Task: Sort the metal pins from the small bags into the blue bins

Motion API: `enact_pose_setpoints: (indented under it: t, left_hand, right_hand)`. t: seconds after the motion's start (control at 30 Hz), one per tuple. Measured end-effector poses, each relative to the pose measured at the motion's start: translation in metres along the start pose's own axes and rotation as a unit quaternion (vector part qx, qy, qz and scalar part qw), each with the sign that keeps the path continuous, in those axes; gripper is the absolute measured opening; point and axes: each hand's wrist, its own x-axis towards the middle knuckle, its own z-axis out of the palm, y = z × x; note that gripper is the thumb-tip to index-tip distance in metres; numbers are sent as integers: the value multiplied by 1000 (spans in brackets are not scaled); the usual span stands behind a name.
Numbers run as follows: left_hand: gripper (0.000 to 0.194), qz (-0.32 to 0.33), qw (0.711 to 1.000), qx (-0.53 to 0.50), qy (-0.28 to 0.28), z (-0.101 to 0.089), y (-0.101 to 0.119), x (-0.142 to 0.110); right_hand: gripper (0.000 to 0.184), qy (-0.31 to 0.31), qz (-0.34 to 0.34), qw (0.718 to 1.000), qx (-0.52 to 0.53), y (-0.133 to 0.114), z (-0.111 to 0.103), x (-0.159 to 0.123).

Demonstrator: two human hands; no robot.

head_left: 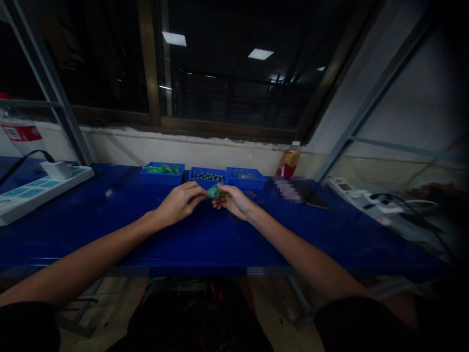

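Between my two hands, above the blue table (pixel 176 244), is a small green translucent piece (pixel 214 191) that looks like plastic; its exact kind is unclear. My left hand (pixel 182 203) pinches its left side with thumb and fingers. My right hand (pixel 234 200) grips the right side with the thumb on top and the other fingers curled below. Just behind the hands stand three blue bins: one with green pieces (pixel 163 168), a middle bin (pixel 208 182) with rows of small shiny metallic parts, and a right bin (pixel 246 183) whose small contents are too dim to name.
A white power strip (pixel 44 193) with a plug lies at the left, near a bottle with a red label (pixel 22 133). Toward the right are a red and yellow packet (pixel 289 164), a dark phone-like slab (pixel 311 194) and another power strip (pixel 361 198) with cables.
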Motion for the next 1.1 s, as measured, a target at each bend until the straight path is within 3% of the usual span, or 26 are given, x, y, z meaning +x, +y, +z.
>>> enact_pose_setpoints:
  t: [0.1, 0.23, 0.33, 0.4, 0.47, 0.57, 0.67, 0.77, 0.87, 0.97, 1.1]
  left_hand:
    - [17, 18, 999, 20, -30, 1, 0, -1]
    - [16, 1, 998, 22, -61, 3, 0, -1]
    - [21, -54, 994, -39, -83, 4, 0, 1]
    - [32, -123, 982, -119, -83, 3, -1, 2]
    - [46, -205, 953, -210, -77, 3, -2, 3]
    - [60, -307, 898, -308, -62, 3, -4, 4]
    - [52, -354, 870, -339, -45, 4, -6, 4]
    - [34, -334, 878, -343, -22, 5, -9, 4]
    - [27, -273, 926, -259, 24, 7, -9, 3]
    - [21, -187, 976, -92, 59, 6, -7, 1]
    - [18, -111, 992, -13, 62, 4, -4, 0]
  right_hand:
    - [14, 30, -40, 999, -11, 3, -1, 2]
    - [12, 48, -92, 992, -75, 6, 0, 5]
    - [14, 63, -145, 980, -124, 6, 1, 5]
    - [16, 70, -190, 965, -168, 5, 3, 3]
    - [16, 78, -244, 935, -244, 1, 4, 0]
    - [17, 80, -328, 864, -372, -3, 7, -8]
    - [22, 66, -384, 800, -457, -5, 13, -14]
    - [25, 56, -395, 763, -509, -5, 18, -17]
    - [29, 56, -372, 757, -534, -4, 21, -18]
    - [27, 65, -345, 777, -523, -5, 21, -18]
    - [23, 64, -302, 830, -464, -5, 17, -13]
